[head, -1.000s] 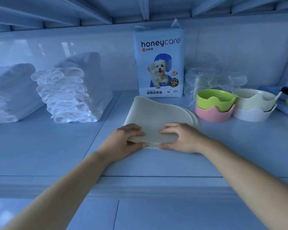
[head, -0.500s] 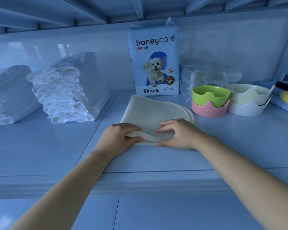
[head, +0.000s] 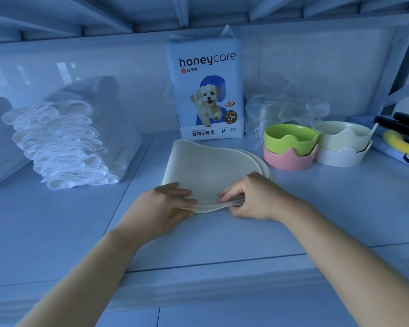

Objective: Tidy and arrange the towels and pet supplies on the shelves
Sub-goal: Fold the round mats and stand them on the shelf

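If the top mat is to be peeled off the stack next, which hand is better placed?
The right hand, probably. Its fingers pinch the fanned, raised near edges of the cream mats; the left hand holds the stack, fingers flat on top.

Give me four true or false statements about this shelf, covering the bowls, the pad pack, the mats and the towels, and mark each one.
1. The lime-green scalloped bowl sits nested in the pink scalloped bowl. True.
2. The blue honeycare training-pad pack lies flat on its face. False: it stands upright at the back.
3. The left hand and right hand both hold the near edge of the cream flat mats. True.
4. The folded white towels are stacked right of the pack. False: they are to its left.
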A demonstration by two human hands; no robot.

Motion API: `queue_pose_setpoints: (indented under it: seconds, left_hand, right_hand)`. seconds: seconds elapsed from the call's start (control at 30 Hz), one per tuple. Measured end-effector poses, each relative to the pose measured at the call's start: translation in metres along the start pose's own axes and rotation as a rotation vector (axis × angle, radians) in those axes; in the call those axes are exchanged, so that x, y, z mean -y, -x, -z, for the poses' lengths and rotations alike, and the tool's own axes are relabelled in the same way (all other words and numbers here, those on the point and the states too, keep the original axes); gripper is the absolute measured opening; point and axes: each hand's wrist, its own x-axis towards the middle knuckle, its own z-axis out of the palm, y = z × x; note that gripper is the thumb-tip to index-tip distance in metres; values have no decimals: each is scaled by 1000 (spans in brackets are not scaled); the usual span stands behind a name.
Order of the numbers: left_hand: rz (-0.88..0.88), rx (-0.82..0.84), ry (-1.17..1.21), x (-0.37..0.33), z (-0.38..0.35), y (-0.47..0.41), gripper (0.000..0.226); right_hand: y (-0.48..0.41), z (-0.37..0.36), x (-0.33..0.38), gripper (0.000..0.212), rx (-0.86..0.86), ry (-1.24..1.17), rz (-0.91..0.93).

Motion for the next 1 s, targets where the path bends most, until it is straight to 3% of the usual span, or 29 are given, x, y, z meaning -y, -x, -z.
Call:
queue_pose_setpoints:
  seconds: [0.1, 0.27, 0.43, 0.7, 0.83, 1.0]
  left_hand:
    - [-77, -10, -112, -6, -4, -5, 22]
    - [1, 266, -225, -9, -5, -22, 33]
    - [-18, 312, -227, -5, -4, -31, 34]
    - [-18, 180, -176, 1, -5, -49, 35]
    - [26, 158, -102, 15, -11, -30, 36]
    - [6, 104, -34, 17, -9, -30, 40]
  right_hand:
    - [-1, 2, -7, 29, -37, 56, -12]
    - [-3, 2, -10, 25, -114, 159, 16]
    - [-5, 2, -13, 26, -149, 199, 22]
    - [-37, 17, -6, 20, -188, 305, 6]
    - [-27, 8, -13, 17, -234, 152, 27]
    - [-20, 10, -20, 21, -129, 158, 7]
